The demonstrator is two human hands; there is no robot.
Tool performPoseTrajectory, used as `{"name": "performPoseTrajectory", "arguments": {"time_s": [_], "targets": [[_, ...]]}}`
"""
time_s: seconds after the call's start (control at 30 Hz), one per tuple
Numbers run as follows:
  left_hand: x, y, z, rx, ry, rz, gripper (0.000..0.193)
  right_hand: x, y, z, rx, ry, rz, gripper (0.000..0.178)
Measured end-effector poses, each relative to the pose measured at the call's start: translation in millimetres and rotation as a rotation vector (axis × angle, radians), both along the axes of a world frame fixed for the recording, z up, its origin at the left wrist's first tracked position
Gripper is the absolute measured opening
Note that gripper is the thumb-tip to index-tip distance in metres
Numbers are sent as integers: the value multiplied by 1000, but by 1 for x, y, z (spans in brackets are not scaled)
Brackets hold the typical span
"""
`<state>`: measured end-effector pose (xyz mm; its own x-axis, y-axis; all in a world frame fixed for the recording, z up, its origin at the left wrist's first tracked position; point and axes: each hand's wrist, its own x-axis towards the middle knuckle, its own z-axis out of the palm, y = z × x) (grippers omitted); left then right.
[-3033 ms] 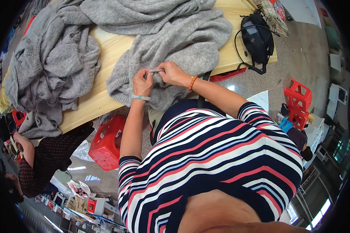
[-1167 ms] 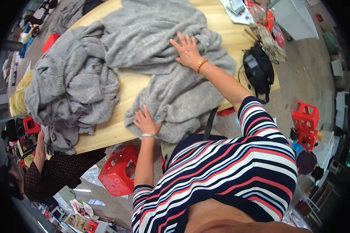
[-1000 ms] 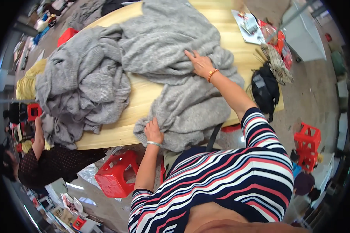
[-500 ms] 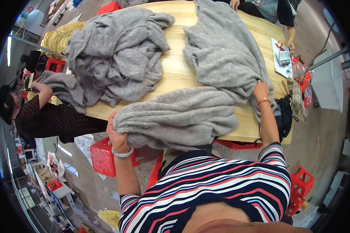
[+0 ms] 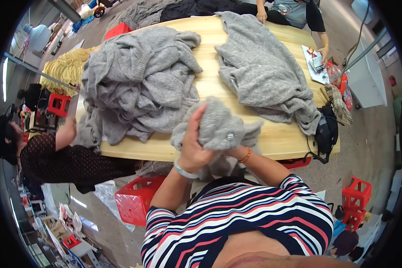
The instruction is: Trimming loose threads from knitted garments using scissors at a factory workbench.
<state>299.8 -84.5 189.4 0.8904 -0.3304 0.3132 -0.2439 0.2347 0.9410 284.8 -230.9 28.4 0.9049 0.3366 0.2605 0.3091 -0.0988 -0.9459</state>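
Note:
A grey knit garment (image 5: 216,123) is bunched up in front of me, above the near edge of the table, with a small patterned light patch on it. My left hand (image 5: 194,149) is closed against its left side, thumb and fingers pressed into the knit. From the right, my right hand (image 5: 233,152) reaches under the same bundle; its fingers are hidden by the cloth. Part of the garment hangs below my hands. To the left lies a big heap of grey knitwear (image 5: 140,85). On the right another grey knit piece (image 5: 265,67) is spread lengthwise.
The wooden table (image 5: 207,49) spans the view. At left, a person in a dark dotted top (image 5: 71,156) has an arm beside the heap; another person's hand (image 5: 262,16) rests at the far edge. A black bag (image 5: 327,129) sits at right; a red stool (image 5: 138,198) stands below left.
My hands have come together at the middle. The garment that stretched between them is now gathered into a bundle, apart from the spread piece on the right.

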Motion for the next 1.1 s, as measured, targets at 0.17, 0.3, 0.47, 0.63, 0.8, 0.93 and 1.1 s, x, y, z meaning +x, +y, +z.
{"name": "performPoseTrajectory", "arguments": {"time_s": [0.17, 0.3, 0.47, 0.63, 0.8, 0.93, 1.1], "targets": [[28, 97, -41, 55, -69, -36, 106, 45, 28, 82, 134, 7, -26, 64], [10, 102, -119, -112, 440, -94, 86, 58, 85, 84, 144, 113, -245, 70], [46, 111, -130, -239, 602, 150, 46, 62, 82, 127, -96, 223, -257, 86], [72, 107, -97, -417, 643, 53, 49, 5, 65, 133, -500, -80, -403, 124], [55, 56, -87, -352, 879, 24, 39, -12, 70, 62, -370, -9, -558, 124], [43, 42, -51, -393, 841, -145, 40, -12, 41, 71, -15, 93, -616, 76], [45, 26, -41, -232, 769, -312, 41, -9, -19, 92, 110, 176, -663, 40]]}}
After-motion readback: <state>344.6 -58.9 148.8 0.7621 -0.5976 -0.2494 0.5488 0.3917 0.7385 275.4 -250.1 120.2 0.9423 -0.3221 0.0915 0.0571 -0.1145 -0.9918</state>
